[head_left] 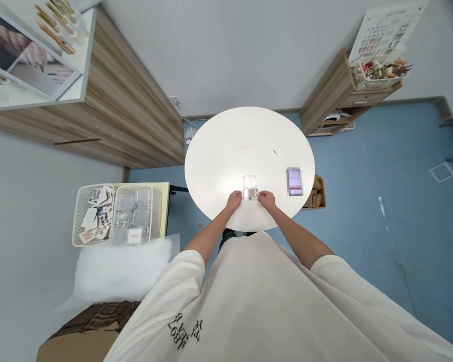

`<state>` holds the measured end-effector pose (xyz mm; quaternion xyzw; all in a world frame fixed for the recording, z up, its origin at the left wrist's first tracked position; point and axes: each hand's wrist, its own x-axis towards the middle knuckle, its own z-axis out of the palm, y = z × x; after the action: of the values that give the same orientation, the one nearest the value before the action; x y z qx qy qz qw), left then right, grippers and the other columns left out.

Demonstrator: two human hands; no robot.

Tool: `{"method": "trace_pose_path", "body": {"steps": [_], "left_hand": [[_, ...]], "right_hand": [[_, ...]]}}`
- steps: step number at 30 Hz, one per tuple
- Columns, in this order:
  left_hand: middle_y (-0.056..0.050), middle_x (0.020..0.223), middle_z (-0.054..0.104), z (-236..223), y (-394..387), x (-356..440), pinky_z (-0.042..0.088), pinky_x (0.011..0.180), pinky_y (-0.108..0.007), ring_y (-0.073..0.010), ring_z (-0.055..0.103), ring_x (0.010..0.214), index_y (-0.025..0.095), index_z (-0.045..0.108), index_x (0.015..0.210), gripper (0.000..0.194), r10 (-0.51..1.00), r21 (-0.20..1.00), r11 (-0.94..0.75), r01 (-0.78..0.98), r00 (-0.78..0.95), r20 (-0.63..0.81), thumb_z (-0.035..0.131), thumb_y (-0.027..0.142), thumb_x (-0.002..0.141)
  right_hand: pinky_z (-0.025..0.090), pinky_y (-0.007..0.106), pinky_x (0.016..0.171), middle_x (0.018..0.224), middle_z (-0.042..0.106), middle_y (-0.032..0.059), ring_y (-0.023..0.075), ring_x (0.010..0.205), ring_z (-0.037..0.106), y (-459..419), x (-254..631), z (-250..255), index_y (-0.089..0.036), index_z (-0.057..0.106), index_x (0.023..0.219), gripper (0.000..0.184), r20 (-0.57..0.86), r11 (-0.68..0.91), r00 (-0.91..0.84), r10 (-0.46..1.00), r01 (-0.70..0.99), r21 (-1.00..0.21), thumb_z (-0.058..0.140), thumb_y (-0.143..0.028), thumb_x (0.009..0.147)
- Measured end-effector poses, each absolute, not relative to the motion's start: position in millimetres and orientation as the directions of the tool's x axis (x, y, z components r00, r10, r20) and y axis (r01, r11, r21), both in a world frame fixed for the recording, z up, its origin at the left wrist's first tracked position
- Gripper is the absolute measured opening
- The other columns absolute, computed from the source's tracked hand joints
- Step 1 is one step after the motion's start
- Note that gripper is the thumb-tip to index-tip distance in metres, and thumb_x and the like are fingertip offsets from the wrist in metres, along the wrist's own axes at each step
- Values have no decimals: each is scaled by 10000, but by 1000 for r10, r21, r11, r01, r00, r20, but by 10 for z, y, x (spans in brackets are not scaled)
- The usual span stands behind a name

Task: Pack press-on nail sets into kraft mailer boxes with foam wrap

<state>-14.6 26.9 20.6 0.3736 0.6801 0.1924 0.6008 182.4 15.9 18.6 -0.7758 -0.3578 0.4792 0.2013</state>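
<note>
A small clear plastic box (249,181) lies on the white round table with its lid folded open away from me. In its near half, toward the right, is a card of press-on nails (253,193) in pinkish tones. My left hand (234,200) is closed at the box's left edge, its fingertips pinching there. Opposite it, my right hand (267,199) is closed with its fingertips at the right edge of the nail card and box. At this size the exact finger contact is hard to make out.
The white table (245,130) carries a phone (295,181) with a lit, blurred screen on the right. To the left, a white basket (75,216) of nail cards stands beside another basket (156,213) of clear boxes. A carton of small brown boxes (317,195) sits beyond the table's right edge.
</note>
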Motion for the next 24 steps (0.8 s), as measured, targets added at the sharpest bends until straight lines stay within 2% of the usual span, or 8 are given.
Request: {"method": "trace_pose_path", "body": {"steps": [4, 8, 12, 19, 24], "left_hand": [[-119, 1206, 693, 185, 190, -105, 490, 930, -339, -203, 654, 1075, 179, 649, 1070, 260, 726, 708, 654, 265, 43, -686, 630, 161, 812], [-127, 1220, 694, 218, 171, -102, 471, 977, -357, -221, 644, 1125, 186, 654, 1099, 280, 738, 720, 633, 284, 58, -672, 654, 194, 819], [-121, 1210, 700, 237, 174, -122, 475, 971, -359, -222, 645, 1125, 189, 656, 1100, 280, 737, 718, 633, 290, 59, -673, 662, 221, 822], [-125, 1197, 707, 204, 163, -138, 476, 978, -375, -230, 651, 1119, 190, 663, 1071, 276, 748, 732, 624, 274, 63, -661, 683, 217, 798], [-128, 1240, 691, 189, 193, -154, 479, 962, -355, -230, 639, 1146, 192, 659, 1097, 290, 739, 719, 633, 286, 55, -672, 689, 233, 811]], "right_hand": [[526, 334, 852, 834, 736, 16, 197, 848, 678, 116, 1790, 108, -221, 725, 860, 184, -582, -643, 280, 763, 411, -646, 591, -232, 733], [521, 339, 870, 878, 744, 20, 206, 882, 676, 105, 1753, 80, -228, 734, 857, 207, -553, -611, 272, 787, 464, -641, 582, -195, 720], [524, 348, 889, 923, 752, 30, 215, 922, 681, 93, 1721, 93, -234, 747, 886, 252, -541, -589, 254, 802, 488, -644, 575, -163, 717], [481, 401, 1024, 1137, 736, 66, 234, 1093, 658, 79, 1685, 132, -222, 749, 1049, 334, -488, -528, 228, 842, 528, -665, 537, -168, 796], [481, 400, 1031, 1137, 736, 59, 225, 1081, 659, 101, 1698, 164, -223, 748, 1032, 317, -489, -520, 207, 847, 509, -686, 531, -184, 805]]}}
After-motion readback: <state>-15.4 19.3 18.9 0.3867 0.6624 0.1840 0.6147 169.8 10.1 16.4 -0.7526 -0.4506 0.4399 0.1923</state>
